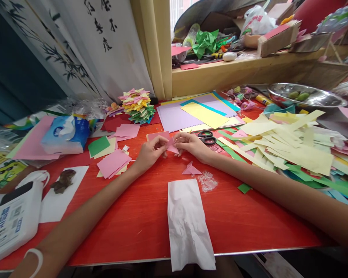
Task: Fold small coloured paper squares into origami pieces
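Between my two hands, a small folded piece of pink paper is held just above the red table. My left hand pinches it on one side, and my right hand grips the other side with its fingertips. Just below them lies a pink folded paper triangle, beside a patch of clear crumpled bits. Behind my left hand, part of a pink paper sheet shows. Black-handled scissors lie right behind my right wrist.
Pink paper squares and a green square lie to the left. A layered folded-paper model stands at the back. Cut paper strips are heaped on the right. A white tissue hangs over the front edge.
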The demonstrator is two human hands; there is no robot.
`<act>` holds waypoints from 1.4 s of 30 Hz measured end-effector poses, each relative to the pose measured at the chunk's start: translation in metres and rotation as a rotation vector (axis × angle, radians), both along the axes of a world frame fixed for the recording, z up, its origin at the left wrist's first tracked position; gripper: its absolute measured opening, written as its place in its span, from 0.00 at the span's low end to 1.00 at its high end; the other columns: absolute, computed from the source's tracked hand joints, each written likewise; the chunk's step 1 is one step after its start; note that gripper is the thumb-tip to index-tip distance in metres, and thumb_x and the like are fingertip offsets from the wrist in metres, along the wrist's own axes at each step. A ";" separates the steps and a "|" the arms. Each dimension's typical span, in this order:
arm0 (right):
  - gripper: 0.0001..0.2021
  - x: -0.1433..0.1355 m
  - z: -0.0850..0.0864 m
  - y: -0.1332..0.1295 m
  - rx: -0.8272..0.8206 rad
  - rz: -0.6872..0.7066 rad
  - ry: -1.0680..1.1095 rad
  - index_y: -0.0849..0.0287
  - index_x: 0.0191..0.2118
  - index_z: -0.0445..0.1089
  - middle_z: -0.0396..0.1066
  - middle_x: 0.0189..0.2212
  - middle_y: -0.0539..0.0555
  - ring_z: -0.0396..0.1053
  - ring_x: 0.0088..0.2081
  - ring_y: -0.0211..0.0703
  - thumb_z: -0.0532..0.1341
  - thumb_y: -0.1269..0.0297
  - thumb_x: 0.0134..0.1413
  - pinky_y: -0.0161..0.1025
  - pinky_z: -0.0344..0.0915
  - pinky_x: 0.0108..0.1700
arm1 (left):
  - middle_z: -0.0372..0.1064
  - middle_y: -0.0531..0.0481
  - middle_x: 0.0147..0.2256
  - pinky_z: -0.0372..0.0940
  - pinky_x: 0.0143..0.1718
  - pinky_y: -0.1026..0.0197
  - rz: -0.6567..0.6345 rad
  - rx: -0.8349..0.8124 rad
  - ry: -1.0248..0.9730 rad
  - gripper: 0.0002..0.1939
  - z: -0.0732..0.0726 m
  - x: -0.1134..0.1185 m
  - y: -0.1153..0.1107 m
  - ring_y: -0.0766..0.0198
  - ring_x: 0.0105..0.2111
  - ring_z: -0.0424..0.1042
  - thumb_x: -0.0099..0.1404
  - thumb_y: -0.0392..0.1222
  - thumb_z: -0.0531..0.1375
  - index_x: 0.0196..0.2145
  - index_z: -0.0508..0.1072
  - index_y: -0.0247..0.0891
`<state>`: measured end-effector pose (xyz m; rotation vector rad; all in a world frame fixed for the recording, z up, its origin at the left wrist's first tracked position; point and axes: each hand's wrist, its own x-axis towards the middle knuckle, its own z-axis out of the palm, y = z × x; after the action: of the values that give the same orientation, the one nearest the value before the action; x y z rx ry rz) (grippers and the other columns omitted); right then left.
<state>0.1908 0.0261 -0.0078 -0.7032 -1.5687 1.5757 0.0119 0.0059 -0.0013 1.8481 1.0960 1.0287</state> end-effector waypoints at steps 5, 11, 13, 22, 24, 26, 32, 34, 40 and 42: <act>0.06 0.002 0.002 0.001 -0.102 0.008 0.104 0.60 0.31 0.63 0.65 0.22 0.46 0.65 0.22 0.30 0.59 0.70 0.44 0.30 0.63 0.26 | 0.67 0.54 0.22 0.66 0.30 0.64 -0.010 -0.009 -0.097 0.09 -0.002 -0.002 0.001 0.70 0.23 0.69 0.58 0.42 0.57 0.34 0.70 0.35; 0.04 0.002 0.002 0.002 -0.162 0.023 0.132 0.61 0.31 0.63 0.65 0.22 0.46 0.64 0.23 0.29 0.59 0.70 0.44 0.29 0.61 0.27 | 0.65 0.53 0.26 0.66 0.29 0.65 -0.008 0.085 -0.092 0.08 -0.001 -0.003 0.000 0.71 0.24 0.68 0.58 0.38 0.56 0.35 0.74 0.37; 0.05 0.002 0.001 0.002 -0.169 0.018 0.133 0.61 0.31 0.64 0.65 0.22 0.47 0.64 0.23 0.29 0.59 0.70 0.44 0.29 0.61 0.27 | 0.64 0.53 0.25 0.65 0.28 0.65 0.008 0.117 -0.066 0.09 0.000 -0.003 -0.001 0.72 0.23 0.67 0.58 0.36 0.55 0.35 0.75 0.37; 0.08 0.000 0.004 -0.004 -0.078 0.051 0.068 0.62 0.33 0.66 0.66 0.27 0.50 0.66 0.28 0.32 0.60 0.65 0.46 0.33 0.65 0.34 | 0.65 0.52 0.29 0.61 0.29 0.66 0.162 0.298 0.130 0.10 0.006 -0.002 -0.010 0.71 0.26 0.65 0.60 0.35 0.53 0.34 0.74 0.40; 0.09 0.000 0.006 -0.006 -0.026 0.054 0.055 0.62 0.35 0.66 0.66 0.28 0.49 0.66 0.30 0.32 0.61 0.66 0.45 0.34 0.64 0.37 | 0.65 0.52 0.29 0.60 0.29 0.66 0.178 0.313 0.159 0.10 0.006 -0.002 -0.010 0.71 0.26 0.65 0.61 0.36 0.52 0.34 0.73 0.39; 0.11 0.001 0.006 -0.007 -0.006 0.038 0.048 0.61 0.37 0.65 0.66 0.30 0.49 0.66 0.31 0.33 0.61 0.66 0.45 0.34 0.64 0.39 | 0.65 0.52 0.29 0.60 0.29 0.66 0.194 0.319 0.196 0.10 0.006 -0.001 -0.010 0.71 0.26 0.65 0.62 0.38 0.51 0.36 0.72 0.39; 0.11 0.002 0.003 -0.004 0.002 0.010 0.041 0.59 0.38 0.64 0.66 0.34 0.50 0.66 0.32 0.33 0.60 0.70 0.45 0.37 0.64 0.41 | 0.68 0.51 0.33 0.61 0.33 0.66 0.203 0.301 0.212 0.09 0.004 0.001 -0.009 0.70 0.29 0.67 0.62 0.40 0.52 0.38 0.68 0.38; 0.10 0.002 0.001 -0.002 -0.008 -0.001 0.047 0.59 0.37 0.65 0.66 0.34 0.50 0.66 0.32 0.33 0.59 0.71 0.45 0.37 0.64 0.40 | 0.68 0.51 0.32 0.61 0.34 0.66 0.188 0.291 0.210 0.09 0.005 0.001 -0.009 0.70 0.29 0.67 0.62 0.41 0.52 0.36 0.68 0.37; 0.08 0.000 -0.001 0.000 -0.026 -0.044 0.070 0.61 0.35 0.65 0.66 0.33 0.50 0.67 0.31 0.33 0.60 0.69 0.45 0.35 0.65 0.37 | 0.67 0.52 0.31 0.61 0.32 0.66 0.170 0.186 0.177 0.09 0.006 0.002 -0.007 0.69 0.29 0.66 0.61 0.44 0.53 0.35 0.69 0.38; 0.08 0.000 0.000 0.000 -0.036 -0.059 0.081 0.62 0.34 0.64 0.66 0.31 0.50 0.67 0.30 0.32 0.60 0.70 0.45 0.34 0.65 0.36 | 0.67 0.51 0.33 0.61 0.32 0.67 0.178 0.134 0.134 0.10 0.004 0.001 -0.004 0.69 0.30 0.66 0.59 0.46 0.55 0.36 0.68 0.38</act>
<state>0.1908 0.0257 -0.0083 -0.6904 -1.4518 1.5733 0.0128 0.0021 0.0027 1.9774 1.3187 1.1158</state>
